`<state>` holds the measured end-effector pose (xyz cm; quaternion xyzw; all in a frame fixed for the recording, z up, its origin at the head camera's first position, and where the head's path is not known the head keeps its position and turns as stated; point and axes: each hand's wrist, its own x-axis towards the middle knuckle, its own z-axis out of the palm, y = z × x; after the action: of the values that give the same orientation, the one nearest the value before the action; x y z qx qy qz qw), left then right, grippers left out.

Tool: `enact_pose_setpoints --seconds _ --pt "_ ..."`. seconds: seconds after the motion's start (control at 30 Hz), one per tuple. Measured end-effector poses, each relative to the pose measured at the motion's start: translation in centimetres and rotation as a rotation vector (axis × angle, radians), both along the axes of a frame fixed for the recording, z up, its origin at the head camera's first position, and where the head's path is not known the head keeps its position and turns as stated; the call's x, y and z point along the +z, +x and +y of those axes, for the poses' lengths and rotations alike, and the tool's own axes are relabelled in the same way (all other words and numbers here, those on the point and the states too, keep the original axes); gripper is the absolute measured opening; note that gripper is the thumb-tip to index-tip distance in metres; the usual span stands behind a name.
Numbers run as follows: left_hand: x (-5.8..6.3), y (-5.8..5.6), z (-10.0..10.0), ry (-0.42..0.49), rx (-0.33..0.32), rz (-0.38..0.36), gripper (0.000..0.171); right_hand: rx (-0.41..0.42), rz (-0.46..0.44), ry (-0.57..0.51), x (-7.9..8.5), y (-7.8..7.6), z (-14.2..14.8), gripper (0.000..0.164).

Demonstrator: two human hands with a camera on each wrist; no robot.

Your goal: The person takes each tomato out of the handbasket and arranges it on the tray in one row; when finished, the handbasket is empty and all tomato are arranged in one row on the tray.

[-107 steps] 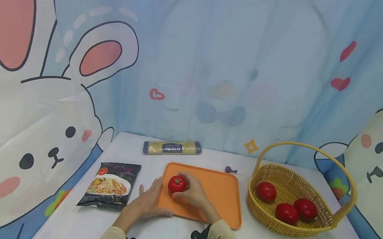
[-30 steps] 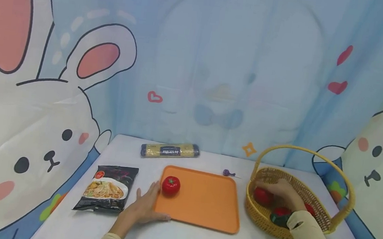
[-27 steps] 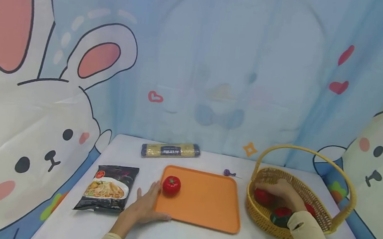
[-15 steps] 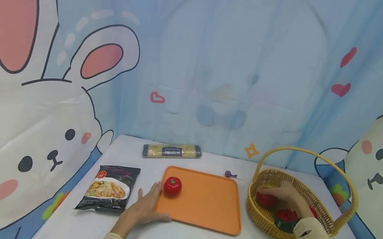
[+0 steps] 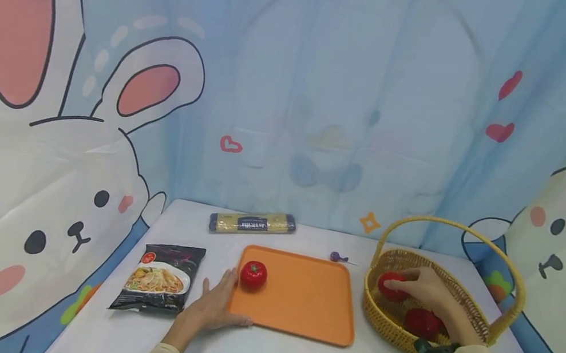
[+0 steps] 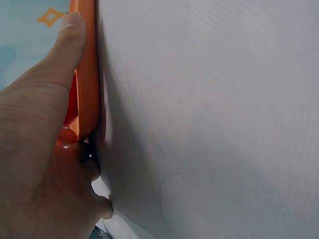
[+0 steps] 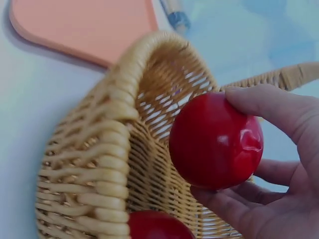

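In the head view my right hand (image 5: 430,292) is in the yellow wicker basket (image 5: 387,324) and holds a red tomato (image 5: 389,286). The right wrist view shows that smooth round tomato (image 7: 215,142) between thumb and fingers, above the basket floor. Another red tomato (image 5: 422,323) lies lower in the basket, partly behind my hand and wrist. My left hand (image 5: 214,307) lies with spread fingers at the left edge of the orange tray (image 5: 306,300); its thumb (image 6: 70,45) touches the tray's side. One tomato (image 5: 253,275) with a green top sits on the tray's left part.
A black noodle packet (image 5: 160,277) lies left of my left hand. Behind the tray is a yellow-and-blue long packet (image 5: 252,223). A small purple object (image 5: 339,257) lies between tray and basket. The basket's tall handle (image 5: 456,222) arches over it.
My right hand went from the tomato on the tray to the basket and took hold of another tomato, now lifted slightly. My left hand stays at the tray's edge.
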<state>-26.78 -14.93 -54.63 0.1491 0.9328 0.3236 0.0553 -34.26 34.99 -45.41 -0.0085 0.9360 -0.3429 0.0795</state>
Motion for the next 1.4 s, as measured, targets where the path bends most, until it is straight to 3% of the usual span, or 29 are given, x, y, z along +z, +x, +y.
enact_pose_setpoints --seconds 0.13,0.3,0.57,0.7,0.93,1.03,1.27,1.4 --pt "0.1 -0.1 -0.2 -0.003 -0.003 0.009 0.127 -0.011 0.033 -0.025 0.5 0.7 -0.5 0.088" --pt "0.2 -0.2 -0.5 0.025 -0.010 0.019 0.128 0.014 0.105 -0.084 1.1 1.8 -1.2 0.081" --pt "0.1 -0.3 -0.5 0.017 -0.016 0.018 0.127 0.146 0.153 -0.265 1.6 4.0 -2.5 0.061" --pt "0.2 -0.2 -0.4 0.031 -0.013 0.020 0.127 0.217 0.178 -0.393 1.6 4.8 -3.9 0.060" --pt "0.3 -0.1 -0.5 0.047 -0.019 0.036 0.128 0.296 0.174 -0.492 0.7 5.3 -6.5 0.064" --pt "0.1 -0.2 -0.5 0.037 -0.009 0.023 0.127 0.304 0.145 -0.501 -0.1 5.1 -7.5 0.061" --pt "0.0 0.0 -0.3 0.027 -0.006 0.011 0.126 0.330 0.102 -0.370 -2.7 4.7 -10.7 0.058" --pt "0.0 0.1 -0.1 0.024 -0.002 0.004 0.125 0.330 0.109 -0.354 -4.3 4.6 -12.7 0.063"
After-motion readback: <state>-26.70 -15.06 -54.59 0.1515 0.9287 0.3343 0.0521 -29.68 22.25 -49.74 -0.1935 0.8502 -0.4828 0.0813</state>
